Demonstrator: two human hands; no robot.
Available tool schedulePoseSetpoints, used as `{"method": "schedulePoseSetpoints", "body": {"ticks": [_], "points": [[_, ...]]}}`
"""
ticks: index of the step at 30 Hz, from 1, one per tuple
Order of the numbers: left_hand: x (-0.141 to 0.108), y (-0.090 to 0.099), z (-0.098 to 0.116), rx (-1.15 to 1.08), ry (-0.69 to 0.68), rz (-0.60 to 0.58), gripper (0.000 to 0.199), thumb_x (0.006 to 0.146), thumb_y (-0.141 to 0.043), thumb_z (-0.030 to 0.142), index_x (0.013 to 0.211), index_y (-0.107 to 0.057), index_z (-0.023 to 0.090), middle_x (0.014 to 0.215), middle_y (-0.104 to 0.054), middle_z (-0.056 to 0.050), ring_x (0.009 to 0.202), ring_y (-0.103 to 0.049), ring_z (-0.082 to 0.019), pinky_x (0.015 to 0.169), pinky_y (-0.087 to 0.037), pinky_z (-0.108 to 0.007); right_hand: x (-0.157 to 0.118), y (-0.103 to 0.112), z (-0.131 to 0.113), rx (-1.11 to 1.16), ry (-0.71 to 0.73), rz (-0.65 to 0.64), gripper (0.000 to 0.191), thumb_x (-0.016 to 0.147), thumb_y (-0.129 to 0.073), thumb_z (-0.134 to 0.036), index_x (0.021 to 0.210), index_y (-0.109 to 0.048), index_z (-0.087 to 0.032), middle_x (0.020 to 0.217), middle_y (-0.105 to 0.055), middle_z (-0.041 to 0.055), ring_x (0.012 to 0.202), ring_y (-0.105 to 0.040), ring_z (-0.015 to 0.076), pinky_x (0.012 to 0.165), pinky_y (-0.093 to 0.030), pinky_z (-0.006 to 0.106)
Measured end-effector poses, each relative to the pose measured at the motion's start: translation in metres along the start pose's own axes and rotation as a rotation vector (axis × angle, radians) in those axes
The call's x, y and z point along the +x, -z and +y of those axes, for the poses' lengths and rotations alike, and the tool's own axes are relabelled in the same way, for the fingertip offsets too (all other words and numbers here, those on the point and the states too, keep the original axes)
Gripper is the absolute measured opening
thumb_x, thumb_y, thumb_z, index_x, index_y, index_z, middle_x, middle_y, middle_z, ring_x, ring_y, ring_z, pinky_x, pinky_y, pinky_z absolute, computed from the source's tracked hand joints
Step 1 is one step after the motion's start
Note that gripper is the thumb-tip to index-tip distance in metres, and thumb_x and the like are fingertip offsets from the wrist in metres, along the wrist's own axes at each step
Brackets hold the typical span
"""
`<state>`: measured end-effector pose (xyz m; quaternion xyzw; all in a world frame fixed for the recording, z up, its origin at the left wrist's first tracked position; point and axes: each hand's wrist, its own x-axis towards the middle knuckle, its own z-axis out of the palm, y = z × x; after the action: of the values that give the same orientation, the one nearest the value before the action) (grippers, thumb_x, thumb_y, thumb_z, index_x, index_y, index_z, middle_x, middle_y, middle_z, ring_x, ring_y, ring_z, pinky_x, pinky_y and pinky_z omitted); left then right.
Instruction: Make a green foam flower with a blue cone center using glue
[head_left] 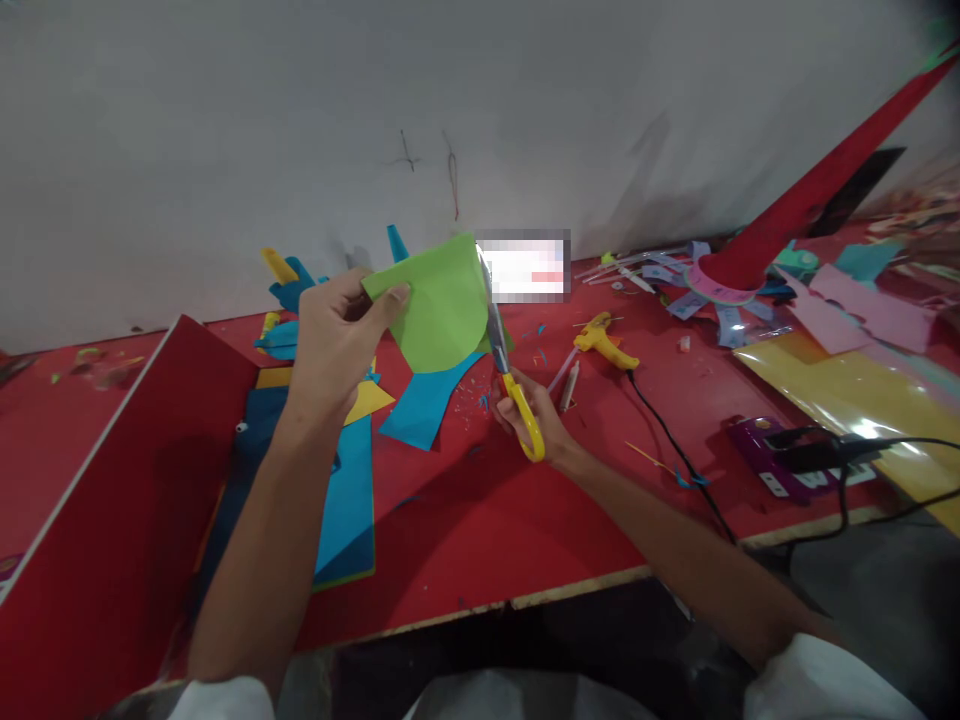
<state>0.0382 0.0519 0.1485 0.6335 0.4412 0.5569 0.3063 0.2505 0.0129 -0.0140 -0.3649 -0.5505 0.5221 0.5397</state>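
My left hand (341, 335) pinches the left edge of a green paper sheet (442, 310) between thumb and fingers, holding it up above the table. In my right hand (536, 415) is a pair of yellow-handled scissors (495, 330), blades pointing up along the sheet's right edge. The sheet's lower right corner looks rounded, and a bit of green shows behind the blades. Under the sheet, on the table, lies a blue paper piece (424, 410) with curved sides. Small blue and light scraps (472, 395) are scattered by it.
A red upright divider (127, 490) stands at left, with blue sheets (349, 510) beside it. Right of my hands lie a yellow glue gun (607, 343) with a black cord and a purple power strip (780, 460). A tall red cone (810, 190) leans at the far right. A wall closes the back.
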Motion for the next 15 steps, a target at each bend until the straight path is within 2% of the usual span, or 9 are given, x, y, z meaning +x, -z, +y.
{"method": "schedulePoseSetpoints", "body": {"ticks": [4, 8, 12, 15], "points": [[0.001, 0.0, -0.002, -0.041, -0.047, 0.032, 0.042, 0.078, -0.087, 0.051, 0.065, -0.061, 0.021, 0.057, -0.037, 0.003, 0.056, -0.033, -0.009, 0.052, -0.033, -0.028, -0.001, 0.0, 0.0, -0.029, -0.007, 0.018, 0.055, 0.078, -0.079, -0.069, 0.082, -0.046, -0.024, 0.067, -0.038, -0.0074, 0.053, -0.035, 0.0081, 0.044, -0.027, 0.024], [0.002, 0.003, -0.005, 0.042, -0.082, 0.025, 0.042, 0.082, -0.084, 0.049, 0.064, -0.061, 0.02, 0.059, -0.041, 0.002, 0.056, -0.035, -0.009, 0.051, -0.032, -0.028, 0.0, 0.0, 0.003, -0.032, -0.007, -0.029, 0.059, 0.08, -0.073, -0.076, 0.083, -0.043, -0.025, 0.069, -0.037, -0.0072, 0.054, -0.032, 0.0085, 0.045, -0.026, 0.024], [0.002, 0.007, -0.006, 0.136, -0.048, -0.007, 0.038, 0.082, -0.084, 0.048, 0.068, -0.063, 0.02, 0.062, -0.048, 0.002, 0.058, -0.044, -0.01, 0.048, -0.033, -0.027, 0.0, -0.002, 0.001, -0.029, -0.027, -0.076, 0.063, 0.078, -0.071, -0.081, 0.086, -0.04, -0.026, 0.076, -0.044, -0.0051, 0.06, -0.037, 0.0096, 0.048, -0.029, 0.024], [0.001, 0.009, -0.006, 0.15, -0.024, -0.017, 0.034, 0.082, -0.083, 0.045, 0.07, -0.065, 0.02, 0.064, -0.054, 0.001, 0.06, -0.051, -0.011, 0.048, -0.038, -0.025, -0.001, -0.002, -0.003, -0.02, -0.05, -0.075, 0.062, 0.078, -0.071, -0.079, 0.086, -0.041, -0.026, 0.075, -0.041, -0.0059, 0.059, -0.034, 0.0092, 0.047, -0.027, 0.023]]}}
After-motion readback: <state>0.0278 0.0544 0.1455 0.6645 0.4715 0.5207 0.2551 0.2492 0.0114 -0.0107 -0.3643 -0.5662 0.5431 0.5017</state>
